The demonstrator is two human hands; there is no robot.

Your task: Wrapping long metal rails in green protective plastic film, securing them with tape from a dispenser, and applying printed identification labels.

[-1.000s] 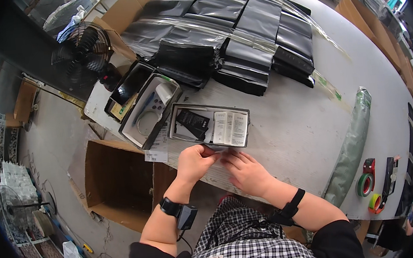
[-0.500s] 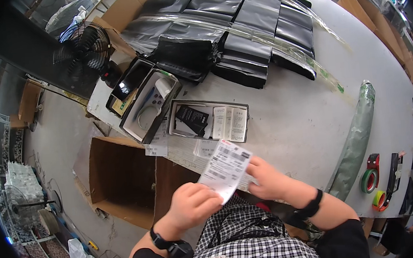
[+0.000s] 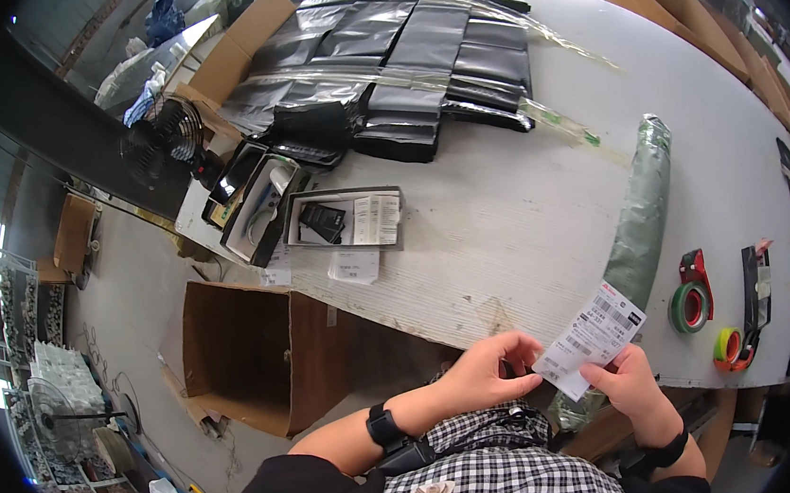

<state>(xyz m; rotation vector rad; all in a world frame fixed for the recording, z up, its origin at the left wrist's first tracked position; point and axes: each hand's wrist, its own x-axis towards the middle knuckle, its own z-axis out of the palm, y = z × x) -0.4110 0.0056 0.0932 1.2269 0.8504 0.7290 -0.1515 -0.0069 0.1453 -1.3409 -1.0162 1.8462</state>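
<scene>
The counter in front of me is broad, off-white and scuffed, its rim bowed by the lens. Below its edge gapes a carton, plain brown board with square corners. Black bags lie stacked at the far side, flat, glossy and creased, with clear film strips across them. Nearer me on the right is a long roll, grey-green, wrinkled and shiny. To the left sits a shallow box, stiff-walled, holding white paper and dark cards. Two tapes, one green, one yellow, make smooth rings by the right edge.

My right fingers pinch the label, thumb on the printed face; my left fingers curl round its left corner, but I can't tell whether they grip. It's above the counter's near edge, in front of the roll's near end. I'd judge it almost weightless, thin and bendy, easily creased, perhaps slick, and best held by opposite edges or corners.
</scene>
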